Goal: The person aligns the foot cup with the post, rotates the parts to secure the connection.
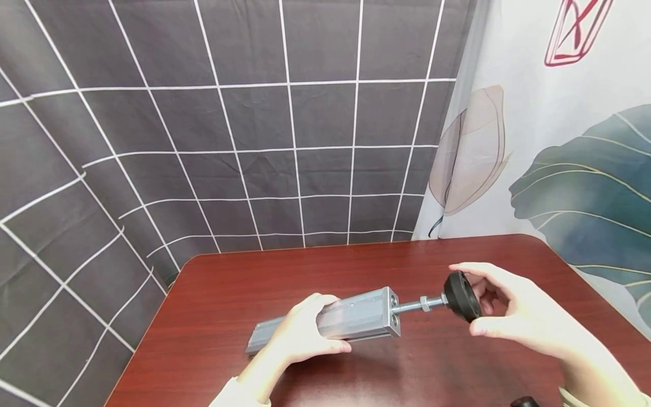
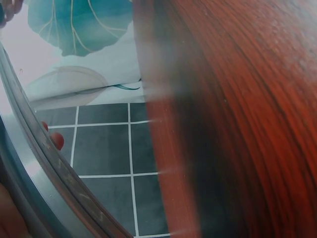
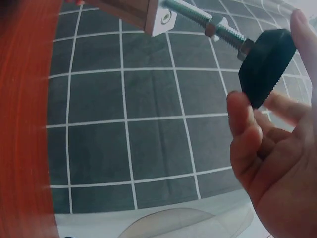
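My left hand grips a silver aluminium profile around its middle, thumb along the near side. The bar is held at a slant over the table, its square end toward the right. Out of that end runs a threaded rod with a hex nut partway along it. A round black levelling foot sits at the rod's outer end. My right hand pinches the foot by its rim, one finger on top and the thumb below. In the right wrist view, the foot shows a ridged edge between the fingers.
A reddish-brown wooden table lies beneath both hands. At its front right edge a small dark object is partly cut off by the frame. Behind the table hang a grey grid-patterned curtain and a white curtain with leaf prints.
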Available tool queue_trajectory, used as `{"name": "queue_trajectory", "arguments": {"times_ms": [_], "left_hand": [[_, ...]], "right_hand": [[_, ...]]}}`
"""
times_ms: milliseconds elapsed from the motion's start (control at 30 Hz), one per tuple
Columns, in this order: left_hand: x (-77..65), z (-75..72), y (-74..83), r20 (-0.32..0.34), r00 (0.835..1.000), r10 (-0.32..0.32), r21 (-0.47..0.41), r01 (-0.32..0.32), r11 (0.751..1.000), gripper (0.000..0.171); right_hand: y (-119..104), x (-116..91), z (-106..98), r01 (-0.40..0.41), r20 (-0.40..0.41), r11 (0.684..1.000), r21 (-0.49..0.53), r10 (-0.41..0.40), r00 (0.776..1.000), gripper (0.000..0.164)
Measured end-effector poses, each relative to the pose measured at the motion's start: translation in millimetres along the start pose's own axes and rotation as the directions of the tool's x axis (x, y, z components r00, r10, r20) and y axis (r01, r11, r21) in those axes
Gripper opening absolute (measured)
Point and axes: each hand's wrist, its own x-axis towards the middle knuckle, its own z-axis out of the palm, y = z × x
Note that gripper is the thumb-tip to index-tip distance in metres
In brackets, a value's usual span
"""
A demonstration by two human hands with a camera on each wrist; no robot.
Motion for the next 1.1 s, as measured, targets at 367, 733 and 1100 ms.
{"name": "queue_trajectory", "arguments": {"times_ms": [367,733,1100], "left_hand": [[1.2,1.5,-1.4,-0.013,1.000,-0.005,0.012,0.005,1.000,0.069],[2.0,0.3,-1.3,-0.018,1.000,0.007,-0.012,-0.007,1.000,0.070],[0.1,1.0,-1.1,-0.015,1.000,-0.002,-0.001,0.002,1.000,0.069]], "right_hand": [[-1.2,2.1,1.4,0.051,-0.068,0.990,-0.132,-0.061,0.996,0.092],[0.3,1.6,-4.4,0.270,0.019,0.945,-0.185,-0.271,0.962,0.072],[-5.8,5.5,11.0,0.028,-0.158,0.980,-0.195,-0.060,0.986,0.068]]}}
